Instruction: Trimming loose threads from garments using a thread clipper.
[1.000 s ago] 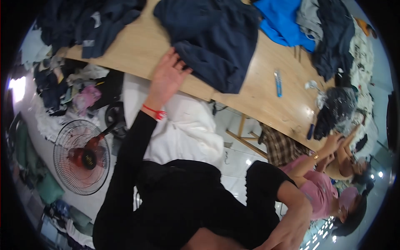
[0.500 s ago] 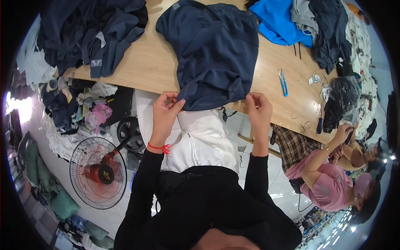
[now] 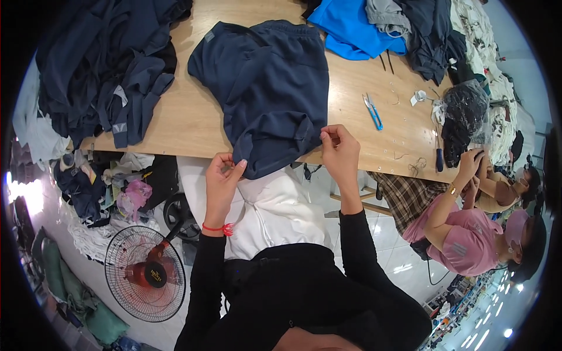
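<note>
A standing fan [image 3: 145,272] sits on the floor at the far left, below a heap of dark blue clothes [image 3: 99,64] piled on the left end of the pale wooden desk [image 3: 181,117], with more loose clothing on the floor under that end. One pair of navy shorts [image 3: 266,88] lies spread flat in the middle of the desk, its lower hem hanging just over the near edge. The left hand [image 3: 221,178], a red band at the wrist, pinches the hem's left corner with fingers [image 3: 239,167] closed narrow on the cloth; the right hand [image 3: 339,149] pinches the right corner, fingers [image 3: 325,136] likewise closed on it. Further right lie one blue-handled pair of snips [image 3: 372,111], one bright blue garment [image 3: 345,26] and a grey-and-dark pile. At the far right two people sit, one in a pink shirt [image 3: 468,243].
</note>
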Tool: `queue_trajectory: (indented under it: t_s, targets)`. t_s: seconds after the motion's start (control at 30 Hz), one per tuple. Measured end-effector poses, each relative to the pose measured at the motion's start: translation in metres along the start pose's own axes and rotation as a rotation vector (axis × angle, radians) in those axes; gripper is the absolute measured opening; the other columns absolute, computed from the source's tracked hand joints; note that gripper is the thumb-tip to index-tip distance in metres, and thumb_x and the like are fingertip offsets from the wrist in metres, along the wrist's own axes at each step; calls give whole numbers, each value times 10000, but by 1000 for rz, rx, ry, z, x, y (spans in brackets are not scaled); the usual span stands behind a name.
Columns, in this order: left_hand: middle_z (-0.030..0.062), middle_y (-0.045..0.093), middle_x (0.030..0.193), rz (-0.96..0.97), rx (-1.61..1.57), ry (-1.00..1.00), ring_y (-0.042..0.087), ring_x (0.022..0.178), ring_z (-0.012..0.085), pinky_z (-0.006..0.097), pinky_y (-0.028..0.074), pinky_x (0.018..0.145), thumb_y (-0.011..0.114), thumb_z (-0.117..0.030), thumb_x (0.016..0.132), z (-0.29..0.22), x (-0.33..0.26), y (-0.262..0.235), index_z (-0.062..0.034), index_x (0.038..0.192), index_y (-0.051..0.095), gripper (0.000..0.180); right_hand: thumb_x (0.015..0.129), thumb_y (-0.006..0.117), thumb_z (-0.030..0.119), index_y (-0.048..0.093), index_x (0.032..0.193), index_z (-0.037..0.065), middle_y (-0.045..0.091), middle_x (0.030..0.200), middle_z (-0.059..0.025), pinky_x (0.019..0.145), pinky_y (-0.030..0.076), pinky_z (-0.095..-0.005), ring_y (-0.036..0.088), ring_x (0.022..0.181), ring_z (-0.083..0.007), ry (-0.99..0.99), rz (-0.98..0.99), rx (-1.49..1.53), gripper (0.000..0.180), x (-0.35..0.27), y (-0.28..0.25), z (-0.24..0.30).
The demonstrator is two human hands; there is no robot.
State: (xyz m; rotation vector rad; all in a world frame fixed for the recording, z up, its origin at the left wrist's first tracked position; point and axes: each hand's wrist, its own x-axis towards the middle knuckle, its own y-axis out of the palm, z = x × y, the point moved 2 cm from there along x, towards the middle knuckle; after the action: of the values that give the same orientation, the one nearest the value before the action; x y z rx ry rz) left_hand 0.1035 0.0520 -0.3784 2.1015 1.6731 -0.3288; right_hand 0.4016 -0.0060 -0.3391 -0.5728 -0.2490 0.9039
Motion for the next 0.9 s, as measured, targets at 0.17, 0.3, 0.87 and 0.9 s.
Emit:
queue_trajectory:
  t_s: [0.17,0.3,0.87,0.9]
  targets:
    - [30,684,1068,56,36,62,673,889,78,233,565,806,807,-74,1016,-1,2,2,6,1208,641,266,981,745,29,728,1011,-21,750,824,-154,635,542,-341,702,662,-214,13,-191,7,61,4,-30,-30]
    - [65,715,1177,51,128,51,675,1027,121,257,559,796,779,-155,1042,4,3,8,1,1319,648,344,953,806,162,584,811,23,597,726,-175,612,480,-484,619,669,-395,-126,-379,-381,298,3,-67,-70]
    - [116,699,892,-304,1010,662,629,678,248,366,514,648,696,-88,988,1,86,27,24,1166,711,211,853,785,42,497,681,96,483,657,-92,615,359,-446,505,618,-322,-344,-736,-403,340,-6,-62,-105]
    - [132,707,905,-378,1001,706,634,671,278,386,518,644,694,-111,988,3,85,28,13,1171,719,223,850,786,38,495,681,95,481,657,-95,615,356,-445,503,617,-323,-345,-743,-398,341,-5,-60,-104]
